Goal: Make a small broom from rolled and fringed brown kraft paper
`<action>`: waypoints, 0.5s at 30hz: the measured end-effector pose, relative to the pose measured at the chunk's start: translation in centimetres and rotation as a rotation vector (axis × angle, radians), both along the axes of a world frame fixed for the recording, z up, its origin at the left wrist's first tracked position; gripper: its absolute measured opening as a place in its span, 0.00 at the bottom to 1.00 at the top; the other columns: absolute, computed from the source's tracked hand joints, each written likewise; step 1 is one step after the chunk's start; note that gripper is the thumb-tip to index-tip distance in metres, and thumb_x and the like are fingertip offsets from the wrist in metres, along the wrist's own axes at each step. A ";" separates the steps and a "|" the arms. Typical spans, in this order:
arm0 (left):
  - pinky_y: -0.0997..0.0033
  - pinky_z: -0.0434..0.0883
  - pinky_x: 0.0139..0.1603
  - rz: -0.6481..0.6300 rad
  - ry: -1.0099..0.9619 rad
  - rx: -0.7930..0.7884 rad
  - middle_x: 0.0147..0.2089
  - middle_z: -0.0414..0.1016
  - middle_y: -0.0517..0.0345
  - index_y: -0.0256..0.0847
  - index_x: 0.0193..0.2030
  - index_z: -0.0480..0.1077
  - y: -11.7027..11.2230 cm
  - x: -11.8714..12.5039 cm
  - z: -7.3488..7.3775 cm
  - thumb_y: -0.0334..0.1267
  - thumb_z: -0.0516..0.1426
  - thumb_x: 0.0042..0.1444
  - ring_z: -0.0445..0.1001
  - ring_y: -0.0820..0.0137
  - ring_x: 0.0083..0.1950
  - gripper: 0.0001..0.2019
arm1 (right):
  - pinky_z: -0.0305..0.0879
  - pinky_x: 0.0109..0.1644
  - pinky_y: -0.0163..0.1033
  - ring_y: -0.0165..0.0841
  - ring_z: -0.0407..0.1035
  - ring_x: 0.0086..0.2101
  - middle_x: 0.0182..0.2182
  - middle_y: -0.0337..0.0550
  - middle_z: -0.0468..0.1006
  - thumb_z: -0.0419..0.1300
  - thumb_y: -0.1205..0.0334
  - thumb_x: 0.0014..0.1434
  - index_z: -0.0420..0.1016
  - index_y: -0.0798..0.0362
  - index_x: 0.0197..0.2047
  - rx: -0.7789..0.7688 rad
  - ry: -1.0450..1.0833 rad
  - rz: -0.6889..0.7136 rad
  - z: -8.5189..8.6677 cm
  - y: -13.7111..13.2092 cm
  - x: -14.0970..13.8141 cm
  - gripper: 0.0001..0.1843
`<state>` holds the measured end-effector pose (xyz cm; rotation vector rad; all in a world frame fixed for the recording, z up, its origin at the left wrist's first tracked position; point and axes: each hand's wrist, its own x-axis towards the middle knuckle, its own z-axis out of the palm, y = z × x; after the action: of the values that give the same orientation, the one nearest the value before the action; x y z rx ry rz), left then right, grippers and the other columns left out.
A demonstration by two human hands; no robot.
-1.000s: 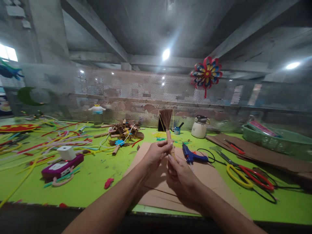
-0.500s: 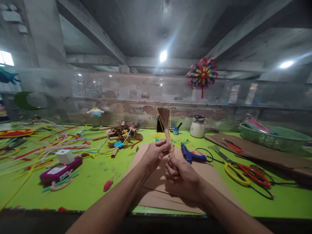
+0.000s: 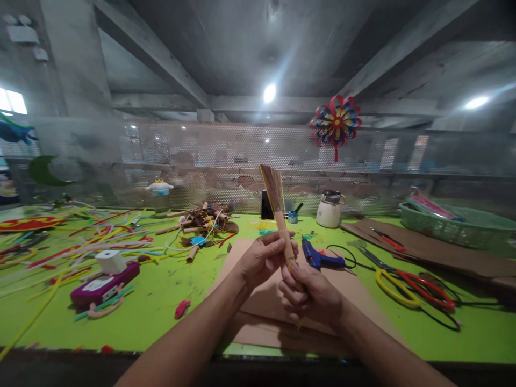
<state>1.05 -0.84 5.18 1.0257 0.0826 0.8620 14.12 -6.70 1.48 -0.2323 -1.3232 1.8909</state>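
A small handmade brush-like broom (image 3: pixel 272 189) with fanned brown bristles, yellow edging strands and a tan rolled handle is held up in front of me, bristles upward and leaning slightly left. My left hand (image 3: pixel 266 255) is closed around the handle's middle. Lower down, my right hand (image 3: pixel 310 293) grips the handle's bottom end, hiding it. A thin yellow strand dangles under my right hand. Beneath both hands lie brown cardboard sheets (image 3: pixel 262 330). Just right of the hands, a blue hot glue gun (image 3: pixel 322 258) lies on its side.
Scissors with yellow and red handles (image 3: pixel 397 290) and a red-handled tool (image 3: pixel 387 240) lie right, near a green basket (image 3: pixel 463 231). A white jug (image 3: pixel 328 210) and a blue jar (image 3: pixel 293 217) stand behind. Left are a stick pile (image 3: pixel 201 223), colourful strands and a purple power strip (image 3: pixel 105 285).
The broom has risen slightly and leans a little more to the left. My right hand has shifted slightly right and down along with the handle's lower end.
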 end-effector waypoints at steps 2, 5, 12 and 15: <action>0.71 0.69 0.41 -0.011 -0.002 0.005 0.34 0.75 0.52 0.32 0.42 0.72 0.0 0.0 0.0 0.32 0.63 0.45 0.73 0.71 0.36 0.15 | 0.53 0.21 0.31 0.22 0.43 0.14 0.14 0.28 0.51 0.46 0.49 0.62 0.59 0.52 0.28 0.023 -0.019 -0.041 -0.1 0.0 -0.1 0.17; 0.74 0.70 0.39 0.009 0.022 -0.004 0.34 0.74 0.52 0.33 0.43 0.71 0.3 0.0 -0.1 0.31 0.62 0.47 0.73 0.72 0.36 0.14 | 0.52 0.21 0.31 0.22 0.46 0.14 0.15 0.29 0.55 0.48 0.48 0.61 0.62 0.53 0.31 0.058 -0.054 -0.123 -0.2 0.2 -0.3 0.17; 0.77 0.71 0.36 0.136 0.114 0.037 0.36 0.73 0.50 0.31 0.42 0.70 1.3 -0.5 -0.5 0.31 0.59 0.51 0.74 0.72 0.36 0.11 | 0.46 0.18 0.30 0.23 0.51 0.14 0.14 0.30 0.59 0.51 0.45 0.58 0.66 0.55 0.33 0.168 -0.361 -0.476 -0.5 0.9 -0.7 0.20; 0.69 0.72 0.43 0.170 0.113 0.019 0.36 0.73 0.50 0.31 0.42 0.69 1.7 -0.5 -0.5 0.31 0.58 0.52 0.75 0.65 0.40 0.11 | 0.46 0.18 0.31 0.24 0.49 0.15 0.14 0.29 0.55 0.48 0.43 0.58 0.68 0.55 0.35 0.279 -0.500 -0.564 -1.0 0.8 -0.6 0.22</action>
<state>0.57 0.83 4.64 1.0959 0.2607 0.9597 13.50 -5.94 0.45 -0.8766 -1.6134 1.1943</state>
